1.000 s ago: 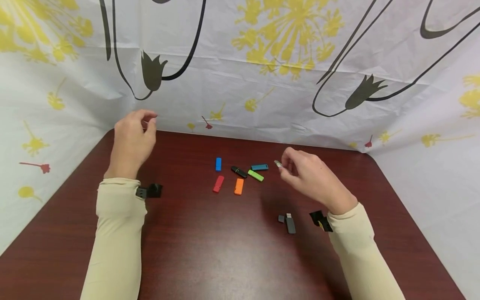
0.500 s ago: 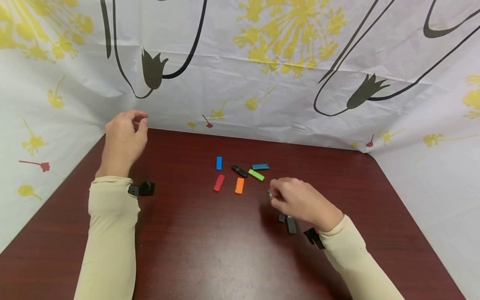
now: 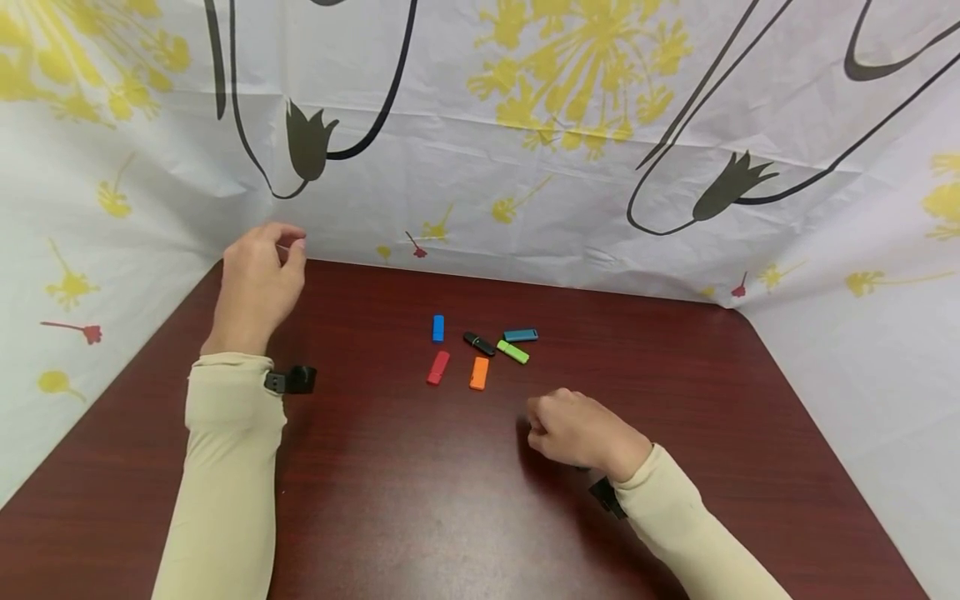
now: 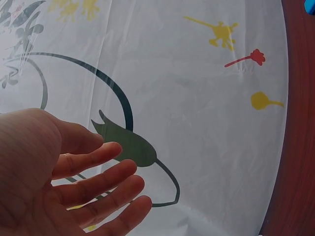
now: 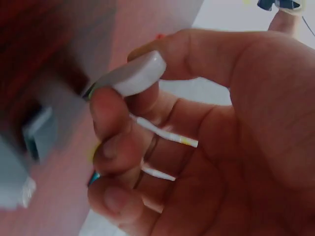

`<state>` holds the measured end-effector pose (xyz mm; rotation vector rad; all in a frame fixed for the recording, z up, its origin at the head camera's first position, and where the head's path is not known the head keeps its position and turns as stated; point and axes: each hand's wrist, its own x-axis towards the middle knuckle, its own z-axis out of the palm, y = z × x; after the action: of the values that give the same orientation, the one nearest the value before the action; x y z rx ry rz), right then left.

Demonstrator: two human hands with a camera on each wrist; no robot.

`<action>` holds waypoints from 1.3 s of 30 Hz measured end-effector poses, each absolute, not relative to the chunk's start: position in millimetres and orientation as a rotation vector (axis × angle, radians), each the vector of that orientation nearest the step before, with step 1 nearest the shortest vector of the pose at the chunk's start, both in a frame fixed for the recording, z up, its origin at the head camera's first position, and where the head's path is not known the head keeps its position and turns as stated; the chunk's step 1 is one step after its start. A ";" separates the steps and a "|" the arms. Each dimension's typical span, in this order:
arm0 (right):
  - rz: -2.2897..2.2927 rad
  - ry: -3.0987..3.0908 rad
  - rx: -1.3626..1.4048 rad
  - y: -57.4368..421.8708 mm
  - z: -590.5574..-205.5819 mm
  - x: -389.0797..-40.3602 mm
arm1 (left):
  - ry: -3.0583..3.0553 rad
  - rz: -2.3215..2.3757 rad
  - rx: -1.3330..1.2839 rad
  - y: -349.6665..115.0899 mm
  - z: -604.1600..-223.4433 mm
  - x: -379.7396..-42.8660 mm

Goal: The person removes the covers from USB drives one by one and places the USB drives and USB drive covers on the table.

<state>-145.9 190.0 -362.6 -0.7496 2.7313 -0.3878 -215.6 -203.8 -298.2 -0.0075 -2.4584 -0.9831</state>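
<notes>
My right hand [image 3: 585,429] is low over the right middle of the table and pinches a white USB stick [image 5: 138,76] between thumb and fingers. The hand hides the stick in the head view. Below it, the right wrist view shows a blurred grey USB stick [image 5: 10,172] and its loose cap [image 5: 42,130]; the hand covers nearly all of both in the head view. My left hand [image 3: 258,283] hovers at the far left, its fingers loosely spread [image 4: 106,189] and holding nothing.
Several capped USB sticks lie mid-table: blue [image 3: 438,328], red [image 3: 438,367], orange [image 3: 479,373], black [image 3: 478,343], green [image 3: 513,352] and teal [image 3: 521,335]. A white patterned sheet [image 3: 420,192] hangs behind and beside the dark red table [image 3: 390,500].
My right hand has come down and toward me with the white USB stick, over the grey stick and its cap. The left hand has stayed raised, shifting only slightly.
</notes>
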 end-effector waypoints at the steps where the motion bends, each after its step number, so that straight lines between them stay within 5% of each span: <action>1: -0.401 2.720 -0.736 188.8 -363.6 -145.2 | -2.460 -0.985 -0.006 -203.7 -298.2 -215.6; 26: -0.391 2.676 -0.575 180.6 -365.9 -140.9 | -2.584 -0.993 0.017 -201.4 -312.7 -226.2; 39: -0.352 2.784 -0.584 188.8 -351.2 -150.7 | -2.855 -0.938 0.186 -264.8 -345.4 -269.1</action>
<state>-150.7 188.8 -351.2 -0.5843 2.7840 -0.3524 -269.1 -264.8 -345.4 0.1860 -2.8545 -0.9378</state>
